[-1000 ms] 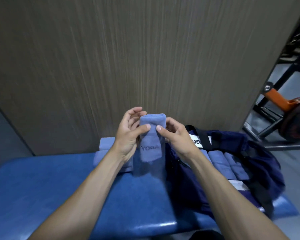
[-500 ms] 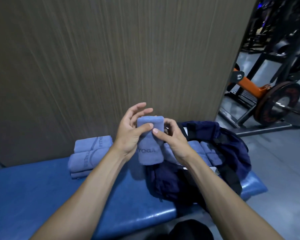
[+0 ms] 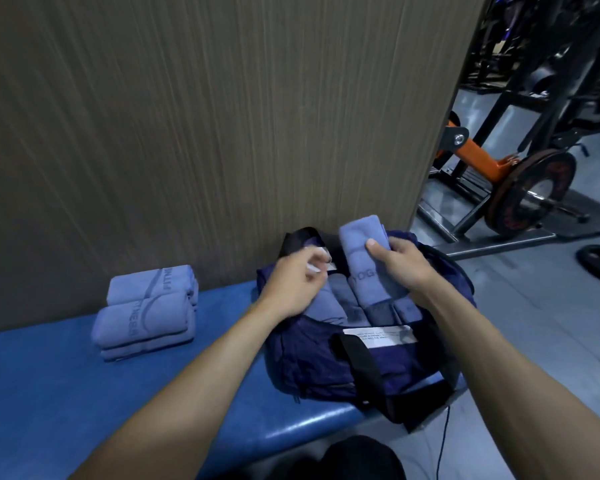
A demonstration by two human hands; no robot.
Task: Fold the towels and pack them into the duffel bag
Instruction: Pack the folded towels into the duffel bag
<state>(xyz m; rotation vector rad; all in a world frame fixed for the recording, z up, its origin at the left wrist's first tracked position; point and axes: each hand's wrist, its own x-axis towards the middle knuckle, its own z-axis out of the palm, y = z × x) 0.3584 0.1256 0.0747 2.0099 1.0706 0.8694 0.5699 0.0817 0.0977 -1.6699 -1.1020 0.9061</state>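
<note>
With the right hand [image 3: 404,263] gripping the folded blue YOGA towel [image 3: 366,261] at frame centre, slot it upright beside the packed rolls in the open navy fabric duffel bag [image 3: 326,362] while the loosely curled, empty left hand [image 3: 297,284] holds the opening wide

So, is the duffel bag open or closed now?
Open. The duffel bag gapes at the top, showing folded towels packed side by side inside.

The right hand [image 3: 400,263] grips a folded blue towel [image 3: 366,261] upright over the open navy duffel bag [image 3: 326,362], which sits on the blue counter [image 3: 66,393] with several folded towels already lying side by side inside. The left hand [image 3: 293,284] hovers over the bag's left side, fingers loosely curled. A stack of folded towels [image 3: 146,313] rests on the counter well left of the bag, against the wood-grain wall [image 3: 205,116].
</note>
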